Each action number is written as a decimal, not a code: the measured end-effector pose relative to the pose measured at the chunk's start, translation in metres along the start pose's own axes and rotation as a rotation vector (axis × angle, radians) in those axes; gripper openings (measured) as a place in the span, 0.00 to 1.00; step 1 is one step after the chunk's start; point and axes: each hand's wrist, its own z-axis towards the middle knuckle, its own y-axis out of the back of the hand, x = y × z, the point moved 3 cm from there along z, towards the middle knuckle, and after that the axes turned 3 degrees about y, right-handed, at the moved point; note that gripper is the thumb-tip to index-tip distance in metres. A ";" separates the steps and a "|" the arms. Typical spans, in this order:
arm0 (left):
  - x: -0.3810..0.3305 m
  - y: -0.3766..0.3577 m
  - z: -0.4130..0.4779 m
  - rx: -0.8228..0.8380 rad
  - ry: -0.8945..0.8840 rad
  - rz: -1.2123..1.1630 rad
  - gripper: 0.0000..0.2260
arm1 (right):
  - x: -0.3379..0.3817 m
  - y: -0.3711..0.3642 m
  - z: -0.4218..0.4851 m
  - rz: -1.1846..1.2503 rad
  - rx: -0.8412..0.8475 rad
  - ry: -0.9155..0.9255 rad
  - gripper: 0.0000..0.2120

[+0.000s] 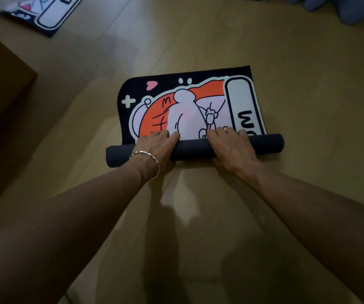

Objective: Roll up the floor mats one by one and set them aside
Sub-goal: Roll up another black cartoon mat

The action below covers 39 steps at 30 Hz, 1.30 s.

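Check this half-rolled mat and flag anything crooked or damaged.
Nothing stands out. The roll runs roughly parallel to the far edge of the mat, whose unrolled part lies flat on the floor; the left hand and right hand grip the roll.

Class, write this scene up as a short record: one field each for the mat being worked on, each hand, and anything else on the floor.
mat: partly rolled; printed part flat on the floor
roll: dark, at the near end
left hand: grips the roll; bracelet on wrist
right hand: grips the roll
second mat: flat, far left, partly out of frame
box: brown, at the left
stage: rolling not yet finished
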 end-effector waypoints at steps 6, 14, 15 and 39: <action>-0.008 -0.005 0.010 0.064 -0.080 0.008 0.22 | -0.007 -0.007 0.004 0.277 0.334 -0.017 0.21; -0.011 -0.009 0.013 0.097 -0.131 -0.022 0.23 | -0.008 -0.009 0.005 0.271 0.331 -0.004 0.23; -0.013 -0.011 0.011 0.082 -0.136 -0.026 0.23 | -0.009 -0.008 0.008 0.300 0.390 0.000 0.23; -0.022 -0.015 0.021 0.167 -0.088 -0.126 0.24 | 0.005 -0.014 0.006 0.167 0.173 0.031 0.21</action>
